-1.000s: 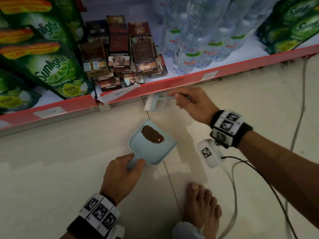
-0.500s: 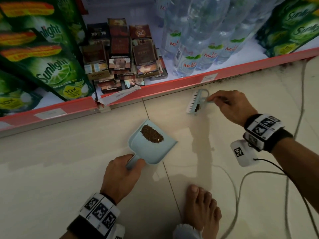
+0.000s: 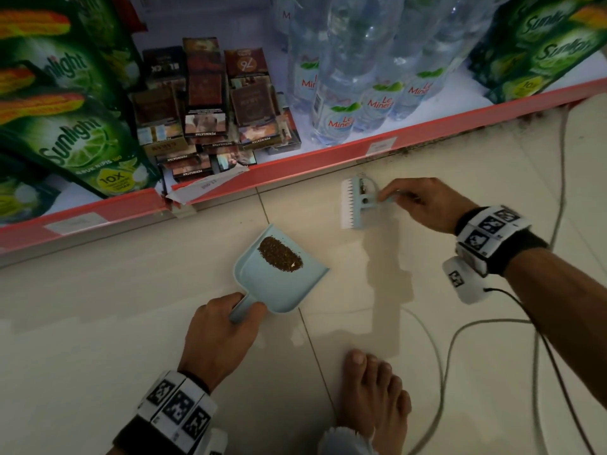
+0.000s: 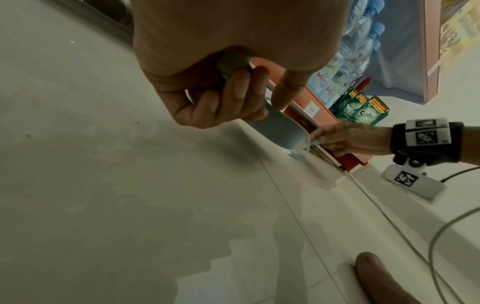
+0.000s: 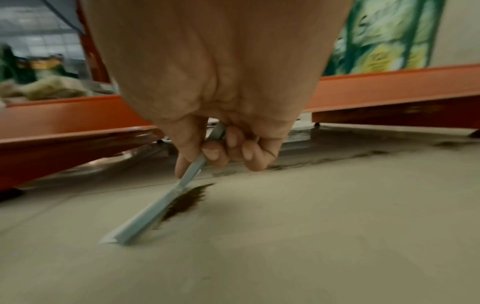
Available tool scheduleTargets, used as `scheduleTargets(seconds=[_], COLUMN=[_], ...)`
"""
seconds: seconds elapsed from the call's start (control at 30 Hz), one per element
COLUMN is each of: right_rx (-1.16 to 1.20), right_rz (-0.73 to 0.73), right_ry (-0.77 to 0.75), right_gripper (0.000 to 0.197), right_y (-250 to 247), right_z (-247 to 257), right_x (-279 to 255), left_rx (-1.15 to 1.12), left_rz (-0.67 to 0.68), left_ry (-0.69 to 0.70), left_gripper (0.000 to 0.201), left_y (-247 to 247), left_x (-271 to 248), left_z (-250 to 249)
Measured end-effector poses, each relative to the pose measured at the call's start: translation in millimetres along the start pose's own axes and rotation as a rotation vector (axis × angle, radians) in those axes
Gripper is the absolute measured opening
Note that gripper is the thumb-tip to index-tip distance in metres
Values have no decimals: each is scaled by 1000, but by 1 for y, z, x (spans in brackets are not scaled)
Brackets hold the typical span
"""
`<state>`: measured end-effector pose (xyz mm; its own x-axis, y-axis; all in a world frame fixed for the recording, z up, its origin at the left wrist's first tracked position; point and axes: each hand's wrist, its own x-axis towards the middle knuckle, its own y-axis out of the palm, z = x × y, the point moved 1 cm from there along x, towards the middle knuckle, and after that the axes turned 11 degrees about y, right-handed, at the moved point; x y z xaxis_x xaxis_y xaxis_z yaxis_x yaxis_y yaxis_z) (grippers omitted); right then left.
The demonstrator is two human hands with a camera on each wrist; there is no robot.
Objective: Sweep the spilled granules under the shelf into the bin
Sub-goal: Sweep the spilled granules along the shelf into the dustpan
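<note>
My left hand [image 3: 226, 326] grips the handle of a light blue dustpan [image 3: 279, 277] resting on the tiled floor, with a heap of brown granules [image 3: 280, 254] inside it. In the left wrist view the fingers [image 4: 233, 96] curl round the dustpan handle [image 4: 278, 127]. To the right, my right hand [image 3: 423, 205] holds the thin handle of a small light blue brush [image 3: 354, 203], bristles down on the floor near the shelf base. The right wrist view shows the brush [image 5: 155, 207] pushing a small dark pile of granules [image 5: 187, 201]. More granules [image 3: 492, 126] lie scattered along the shelf's foot.
A red-edged bottom shelf [image 3: 295, 162] holds detergent packs [image 3: 75, 133], cigarette boxes [image 3: 203, 119] and water bottles [image 3: 345, 93]. A grey cable [image 3: 443, 356] loops over the floor at the right. My bare foot [image 3: 374, 399] stands just below the dustpan.
My right hand carried the brush from above the dustpan rightward and set it down on the floor by the shelf base. The left hand and dustpan stayed still.
</note>
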<state>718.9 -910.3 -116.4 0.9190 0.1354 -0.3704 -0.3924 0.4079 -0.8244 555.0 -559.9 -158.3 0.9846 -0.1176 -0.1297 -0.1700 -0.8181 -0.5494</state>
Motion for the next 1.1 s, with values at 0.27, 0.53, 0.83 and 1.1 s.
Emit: scheduleTargets(seconds=[0.27, 0.53, 0.83, 1.1], right_rx=[211, 66, 399, 389], right_rz=[2, 61, -39, -97], right_ry=[30, 29, -6, 41], right_gripper=[27, 29, 27, 37], right_y=[-32, -14, -30, -4], right_z=[-13, -14, -45, -8], right_x=[1, 18, 9, 46], left_rx=[43, 64, 41, 64], left_rz=[9, 86, 105, 144], left_ry=[17, 43, -2, 2], left_gripper=[42, 44, 54, 44], left_y=[6, 29, 52, 61], left_x=[16, 42, 81, 106], left_z=[-14, -39, -65, -64])
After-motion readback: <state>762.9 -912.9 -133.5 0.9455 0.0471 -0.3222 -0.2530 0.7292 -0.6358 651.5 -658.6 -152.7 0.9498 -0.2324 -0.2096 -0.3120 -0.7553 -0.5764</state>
